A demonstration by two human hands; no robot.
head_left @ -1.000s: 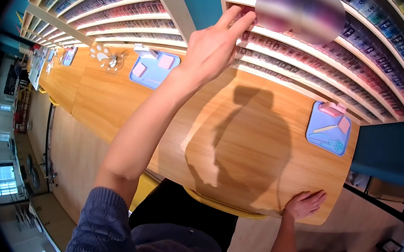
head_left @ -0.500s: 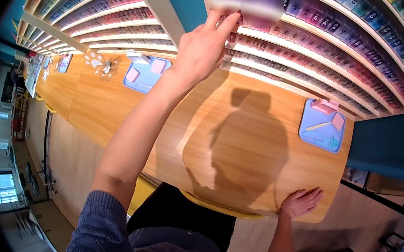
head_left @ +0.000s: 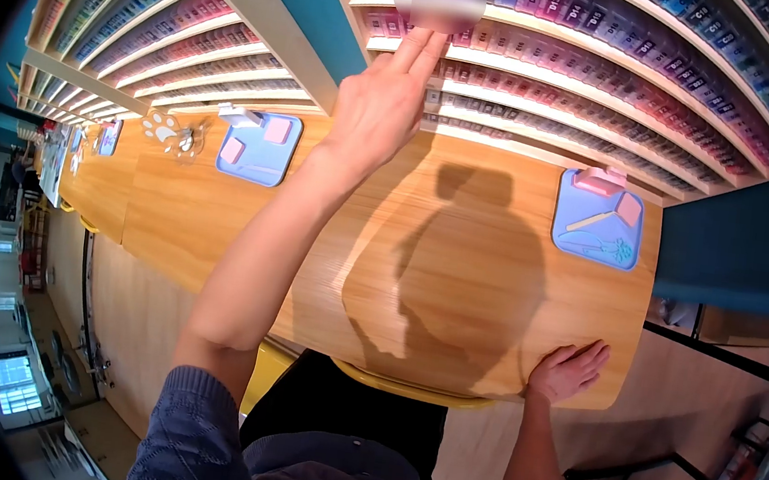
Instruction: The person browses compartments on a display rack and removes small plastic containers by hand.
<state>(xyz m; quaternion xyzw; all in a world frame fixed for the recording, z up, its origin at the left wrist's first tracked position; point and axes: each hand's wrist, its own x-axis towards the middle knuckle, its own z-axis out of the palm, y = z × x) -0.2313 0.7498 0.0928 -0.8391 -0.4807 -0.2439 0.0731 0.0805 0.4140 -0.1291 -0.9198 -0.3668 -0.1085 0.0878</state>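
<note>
My left hand (head_left: 378,111) reaches up to the shelf rack, index and middle fingers stretched out side by side. Their tips meet the lower edge of a blurred patch, so what they touch there is hidden. Around them stand rows of small labelled clear boxes (head_left: 572,13) in purple and pink shades, on pale wooden shelves (head_left: 555,75). My right hand (head_left: 571,370) lies flat on the wooden table (head_left: 346,245) near its right corner, fingers spread, holding nothing.
Two blue trays stand along the table's back: the right tray (head_left: 566,246) bears pink blocks, a stick and a turquoise piece, the left tray (head_left: 251,160) pink blocks and a white object. A second rack (head_left: 168,16) rises at left. A yellow chair (head_left: 424,394) is tucked under the front edge.
The view has shifted, showing more of the rack's left end. My left fingers are now straighter and closer together against the rack. My right hand stays flat on the table.
</note>
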